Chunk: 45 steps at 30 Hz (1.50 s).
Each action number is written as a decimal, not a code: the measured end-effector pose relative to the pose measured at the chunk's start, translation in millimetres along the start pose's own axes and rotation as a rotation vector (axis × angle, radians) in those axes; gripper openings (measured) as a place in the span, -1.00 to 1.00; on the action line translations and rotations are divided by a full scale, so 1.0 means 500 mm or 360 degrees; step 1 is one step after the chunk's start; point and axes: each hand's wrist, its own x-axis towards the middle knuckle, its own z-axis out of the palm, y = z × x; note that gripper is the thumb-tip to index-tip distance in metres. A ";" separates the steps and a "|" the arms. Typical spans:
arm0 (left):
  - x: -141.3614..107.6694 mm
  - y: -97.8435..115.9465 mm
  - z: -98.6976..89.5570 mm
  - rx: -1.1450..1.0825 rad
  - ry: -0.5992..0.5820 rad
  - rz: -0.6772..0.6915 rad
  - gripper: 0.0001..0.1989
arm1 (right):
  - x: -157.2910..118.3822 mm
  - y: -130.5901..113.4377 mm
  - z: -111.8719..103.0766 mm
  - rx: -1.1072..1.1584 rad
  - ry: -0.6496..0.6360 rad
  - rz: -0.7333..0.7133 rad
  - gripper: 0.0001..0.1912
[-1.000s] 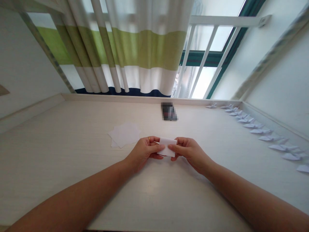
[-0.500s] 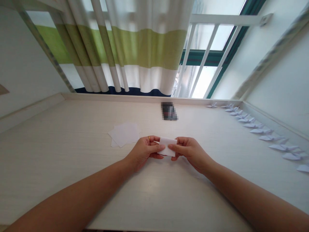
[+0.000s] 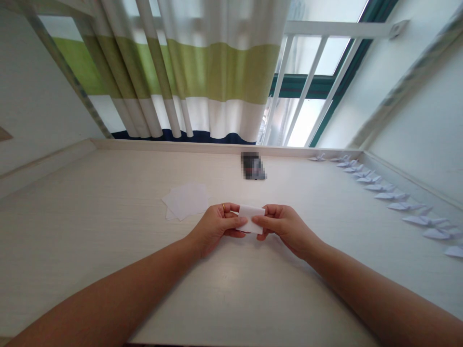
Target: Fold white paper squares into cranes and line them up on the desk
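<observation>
– What is seen first, from the left?
– Past the far edge of the white table [image 3: 224, 299], a curtain [image 3: 224, 72] with a broad green band is hung; nearer, on the tabletop, a few loose sheets of paper [image 3: 186, 200] are spread, overlapping
– And just right of those?
– The left hand [image 3: 217, 224], with a ring [image 3: 223, 207] worn on one finger; the left side of a small folded paper [image 3: 251, 212] is pinched between its thumb and fingers
– Where is that paper held?
– Between the two hands, over the middle of the table; whether the tabletop is touched by it cannot be told, and beyond it a dark thing [image 3: 253, 166] is set near the far edge, too blurred to be named
– And the right hand [image 3: 284, 224]?
– It is clamped on the paper's right side, thumb on top, with a small gap seen between the two thumbs
– What is found farthest right?
– A white railing [image 3: 336, 30] is fixed before the window [image 3: 309, 120], and white paper birds [image 3: 391, 196] are lined up along the table's right edge
</observation>
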 end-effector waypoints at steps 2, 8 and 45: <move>0.000 0.000 0.000 0.0008 -0.0002 0.0000 -0.70 | 0.000 0.000 0.000 0.0003 -0.0001 0.0000 -0.80; -0.001 0.000 0.000 -0.0005 -0.0017 0.0012 -0.69 | 0.000 -0.002 0.000 -0.0015 0.0001 0.0007 -0.79; -0.002 -0.002 0.007 0.0286 0.0105 0.0123 -0.81 | -0.020 -0.003 0.014 -0.0427 -0.0160 -0.0016 -0.65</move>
